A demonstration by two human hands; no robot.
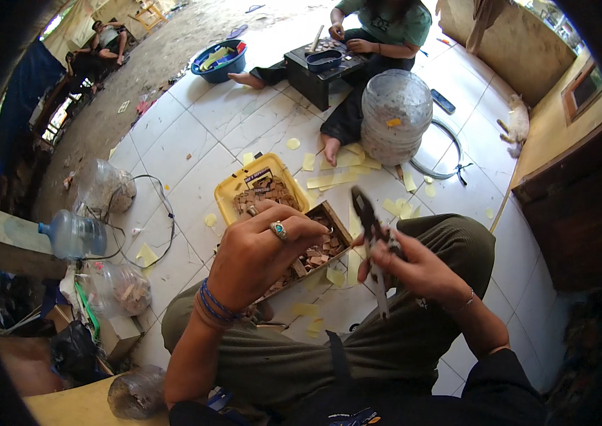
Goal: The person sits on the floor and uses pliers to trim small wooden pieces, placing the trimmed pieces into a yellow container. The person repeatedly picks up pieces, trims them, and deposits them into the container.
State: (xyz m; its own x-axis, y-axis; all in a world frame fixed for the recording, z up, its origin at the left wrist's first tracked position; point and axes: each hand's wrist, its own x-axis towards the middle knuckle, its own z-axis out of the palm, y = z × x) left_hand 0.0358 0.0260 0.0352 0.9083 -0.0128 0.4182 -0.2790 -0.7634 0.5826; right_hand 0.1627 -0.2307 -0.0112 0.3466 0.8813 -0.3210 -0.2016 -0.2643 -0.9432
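My right hand (418, 268) is wrapped round a pair of pliers (366, 209). Their dark jaws point up and away from me, blurred a little by motion. Just left of them, my left hand (262, 245) is closed in a pinch, a ring on one finger. Whatever sits at its fingertips is too small to make out. Below that hand lies a wooden box (342, 226) of small brown blocks (313, 257), partly covered by the hand. Behind it a yellow tray (224, 190) holds more brown pieces (267, 190).
Pale yellow scraps (336, 179) lie on the white tiles. Across from me a person (393, 28) works at a low black table (308, 82), near a blue basin (226, 73). A large clear plastic container (395, 117), coiled cable (450, 167) and a lying cat (517, 124) are at the right. Plastic bottles (77, 236) stand left.
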